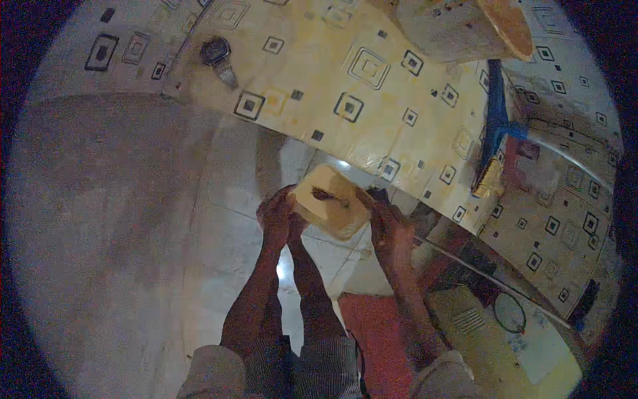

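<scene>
Between my hands is a shallow, cream-yellow tray-like container (pixel 318 174) with rounded corners, held over the tiled floor beside the table edge. A small dark clump, trailing a thinner tail, lies in it; what it is I cannot make out. My left hand (pixel 276 211) is closed on the container's left side. On the opposite side my right hand (pixel 391 226) grips its edge, with some fingers hidden. A small dark patch shows by the right fingertips, too dim to identify.
A table with a cream cloth (pixel 319 80) of square patterns spans the top. On it lie a wristwatch (pixel 216 53), a large pale vessel (pixel 458 30) and a blue-and-yellow brush-like thing (pixel 488 179). A red mat (pixel 375 339) and a yellowish flat item (pixel 465 319) lie low right.
</scene>
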{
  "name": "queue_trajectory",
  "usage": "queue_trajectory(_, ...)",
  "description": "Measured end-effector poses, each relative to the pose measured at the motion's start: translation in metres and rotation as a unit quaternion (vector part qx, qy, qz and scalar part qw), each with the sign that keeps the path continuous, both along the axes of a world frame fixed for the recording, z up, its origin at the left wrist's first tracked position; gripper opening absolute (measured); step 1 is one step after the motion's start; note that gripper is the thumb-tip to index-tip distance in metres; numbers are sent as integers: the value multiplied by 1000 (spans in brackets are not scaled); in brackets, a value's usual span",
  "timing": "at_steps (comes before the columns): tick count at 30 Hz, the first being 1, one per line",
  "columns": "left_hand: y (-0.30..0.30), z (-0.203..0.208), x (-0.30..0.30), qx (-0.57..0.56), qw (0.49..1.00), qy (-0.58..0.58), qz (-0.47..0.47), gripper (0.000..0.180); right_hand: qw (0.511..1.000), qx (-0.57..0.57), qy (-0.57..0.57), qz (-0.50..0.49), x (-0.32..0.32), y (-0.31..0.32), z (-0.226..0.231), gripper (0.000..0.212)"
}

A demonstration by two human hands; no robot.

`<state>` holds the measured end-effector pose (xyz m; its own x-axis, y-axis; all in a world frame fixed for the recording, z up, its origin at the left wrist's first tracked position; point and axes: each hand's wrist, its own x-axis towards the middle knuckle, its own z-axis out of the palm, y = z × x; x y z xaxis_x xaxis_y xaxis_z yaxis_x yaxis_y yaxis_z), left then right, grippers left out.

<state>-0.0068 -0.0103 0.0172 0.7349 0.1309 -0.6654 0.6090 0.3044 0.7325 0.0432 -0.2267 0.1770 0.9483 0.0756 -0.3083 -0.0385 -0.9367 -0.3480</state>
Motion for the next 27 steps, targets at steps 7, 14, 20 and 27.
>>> queue_trajectory(7,6,20,7,127,987,-79,-52,32,995,73,-52,-34,9,31,1,29)
queue_trajectory(14,12,39,13,47,996,-60,-42,34,988,143,-55,-24,30,65,12,29)
queue_trajectory(20,22,54,19,-19,998,-54,-37,38,984,94,-48,143,2,65,-11,33)
queue_trajectory(27,19,52,16,23,997,-71,-37,39,987,65,-34,143,-38,35,12,25)
